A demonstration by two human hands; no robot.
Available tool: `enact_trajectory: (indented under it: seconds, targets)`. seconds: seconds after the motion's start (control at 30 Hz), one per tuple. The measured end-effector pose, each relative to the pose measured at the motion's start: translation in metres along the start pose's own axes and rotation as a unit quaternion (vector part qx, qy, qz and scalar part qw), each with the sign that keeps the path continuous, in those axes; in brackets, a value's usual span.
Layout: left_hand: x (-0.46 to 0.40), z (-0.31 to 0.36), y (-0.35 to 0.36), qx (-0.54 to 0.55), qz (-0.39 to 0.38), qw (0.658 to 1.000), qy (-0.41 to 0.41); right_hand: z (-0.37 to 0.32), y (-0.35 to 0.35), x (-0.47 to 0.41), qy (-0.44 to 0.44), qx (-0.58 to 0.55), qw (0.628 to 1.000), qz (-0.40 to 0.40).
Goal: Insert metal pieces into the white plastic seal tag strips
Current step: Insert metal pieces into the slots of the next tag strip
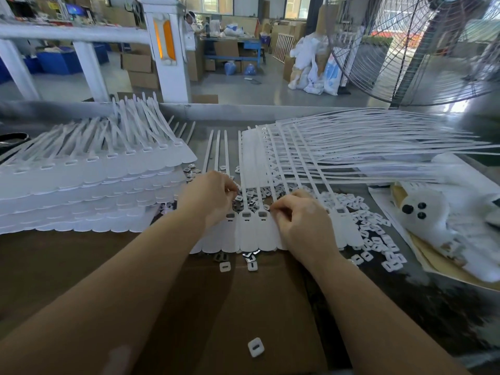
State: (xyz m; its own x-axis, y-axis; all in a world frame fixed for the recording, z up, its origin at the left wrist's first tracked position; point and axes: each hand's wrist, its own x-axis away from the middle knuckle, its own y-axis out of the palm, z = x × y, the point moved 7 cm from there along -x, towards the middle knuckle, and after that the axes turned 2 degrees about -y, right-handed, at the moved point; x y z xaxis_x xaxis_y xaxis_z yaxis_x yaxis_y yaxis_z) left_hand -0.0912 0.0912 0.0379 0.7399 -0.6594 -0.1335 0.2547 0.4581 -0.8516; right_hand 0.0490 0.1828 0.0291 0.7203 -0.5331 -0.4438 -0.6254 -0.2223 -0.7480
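Both hands work over a joined sheet of white plastic seal tag strips that lies flat on the dark tabletop, its rounded tag ends pointing toward the person and overlapping the far edge of a brown cardboard sheet, its thin tails running away from the person. The left hand rests on the sheet's left part with fingers curled down toward a scatter of small metal pieces lying among the tails; whether it pinches one I cannot tell. The right hand sits on the sheet's right part, fingers curled inward with the tips close together beside the tags' rectangular slots; what, if anything, they pinch is hidden. Just right of that hand lies a spread of small white plastic square caps, and one more white cap lies alone on the cardboard nearer the person. To the left stands a tall stack of white tag sheets; behind the hands and to the right more white tag sheets fan out with long tails. A white plush toy with black eyes lies at the right edge, and a large wire-caged fan stands beyond the tabletop.
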Motion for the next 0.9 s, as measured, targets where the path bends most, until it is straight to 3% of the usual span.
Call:
enact_trajectory:
  seconds: [0.47,0.73,0.9]
  targets:
    - [-0.007,0.003,0.007,-0.039,0.021,0.999,0.018,0.0,0.0,0.0,0.007,-0.005,1.0,-0.001]
    - [0.009,-0.011,-0.011,0.082,0.082,0.993,0.032,-0.001,0.0,0.0,0.004,-0.002,1.0,-0.001]
    - [0.032,-0.02,-0.023,0.074,0.113,0.99,0.047,-0.002,-0.001,0.001,-0.002,0.004,1.0,0.007]
